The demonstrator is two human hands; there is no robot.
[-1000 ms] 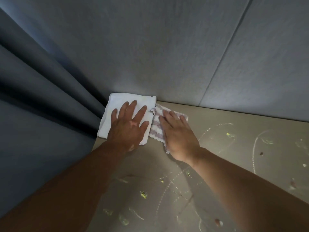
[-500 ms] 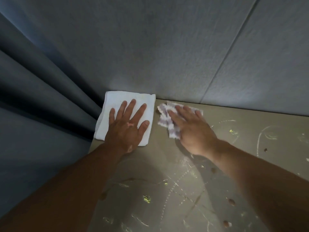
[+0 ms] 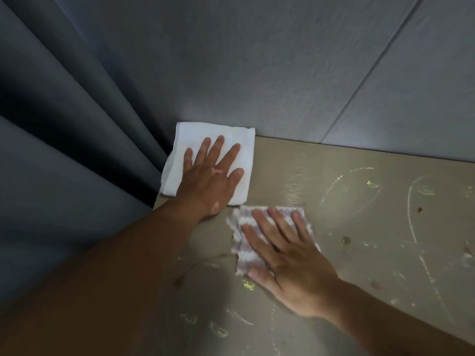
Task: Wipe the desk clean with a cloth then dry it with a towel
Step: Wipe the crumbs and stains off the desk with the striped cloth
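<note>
1. Wall (image 3: 257, 60): fills the upper frame. Grey panels with a fine woven texture, divided by one thin diagonal seam (image 3: 372, 68) at upper right.
2. Curtain (image 3: 64, 124): left side of the frame. Blue-grey fabric hanging in deep, soft folds that meet the desk corner.
3. Desk (image 3: 359, 265): lower right of the frame. Flat, beige, matt surface, with its far edge against the wall.
4. Towel (image 3: 195, 140): centre of the frame, in the desk's far left corner, touching the wall. White, thick, folded to a rough square.
5. Left hand (image 3: 208, 181): lies flat on the towel, fingers straight and spread, palm down.
6. Right hand (image 3: 290, 263): pressed flat on the cloth, fingers straight and slightly apart.
7. Cloth (image 3: 240, 263): just below and right of the towel, nearly touching its corner. Thin, fuzzy, with purple and white wavy stripes and ragged edges.
8. Marks on the desk: curved white chalky streaks (image 3: 411, 214), round brown spots (image 3: 346, 240) and a yellow-green crumb (image 3: 248, 285) beside the right thumb.
</note>
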